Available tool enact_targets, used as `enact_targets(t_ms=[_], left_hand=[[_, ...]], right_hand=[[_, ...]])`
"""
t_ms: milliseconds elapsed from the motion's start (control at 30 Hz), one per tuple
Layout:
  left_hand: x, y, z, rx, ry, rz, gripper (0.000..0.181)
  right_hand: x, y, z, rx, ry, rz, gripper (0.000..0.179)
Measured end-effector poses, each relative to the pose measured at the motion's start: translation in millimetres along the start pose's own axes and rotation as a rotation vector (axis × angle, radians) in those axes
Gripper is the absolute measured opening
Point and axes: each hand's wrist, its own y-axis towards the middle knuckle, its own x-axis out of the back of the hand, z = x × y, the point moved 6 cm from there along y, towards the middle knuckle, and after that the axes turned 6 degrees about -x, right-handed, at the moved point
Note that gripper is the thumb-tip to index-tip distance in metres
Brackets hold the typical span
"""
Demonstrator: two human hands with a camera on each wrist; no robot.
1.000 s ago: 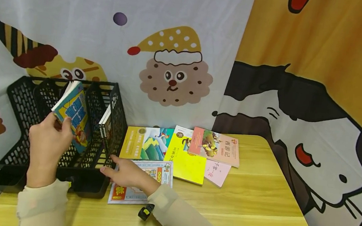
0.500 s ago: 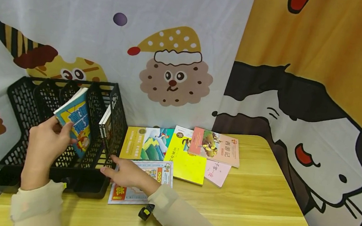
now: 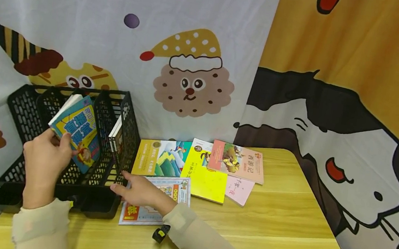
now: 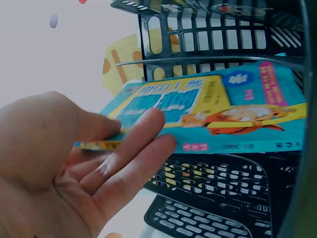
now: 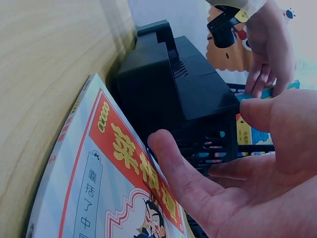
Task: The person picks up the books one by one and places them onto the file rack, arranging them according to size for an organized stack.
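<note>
In the head view my left hand (image 3: 45, 164) pinches the lower left edge of a thin blue and yellow picture book (image 3: 82, 131). The book leans in a middle slot of a black book rack (image 3: 131, 125), its cover turned toward the right. The left wrist view has the thumb against the book's edge, with two fingers spread out in front of the cover. My right hand (image 3: 142, 190) holds the rack's front right corner between thumb and forefinger. Its other fingers hang loosely beside a comic-style book (image 5: 114, 173) lying flat next to the rack.
Another slim book (image 3: 116, 133) stands in the rack's rightmost slot. On the wooden table (image 3: 265, 230) to the right lie a green and yellow book (image 3: 162, 157), a bright yellow book (image 3: 204, 182), a salmon book (image 3: 243, 162) and a pale pink book (image 3: 239, 190). A printed curtain (image 3: 198, 9) hangs behind.
The left hand has shifted slightly left with the blue book, whose top now tilts further left and whose cover faces more forward. The right hand has kept its place at the rack.
</note>
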Motion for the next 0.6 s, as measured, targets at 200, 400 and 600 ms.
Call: enact_targets(t_ms=[200, 400, 600], left_hand=[[-0.1, -0.3, 0.8, 0.012, -0.009, -0.058, 0.048], [-19.4, 1.3, 1.1, -0.018, -0.028, 0.111, 0.049], [-45.3, 2.6, 5.9, -0.035, -0.052, 0.243, 0.048]], right_hand=[[-0.2, 1.0, -0.2, 0.002, -0.018, -0.001, 0.078], [0.0, 1.1, -0.5, -0.002, -0.023, 0.0, 0.078], [-0.1, -0.3, 0.0, -0.011, -0.012, 0.0, 0.077]])
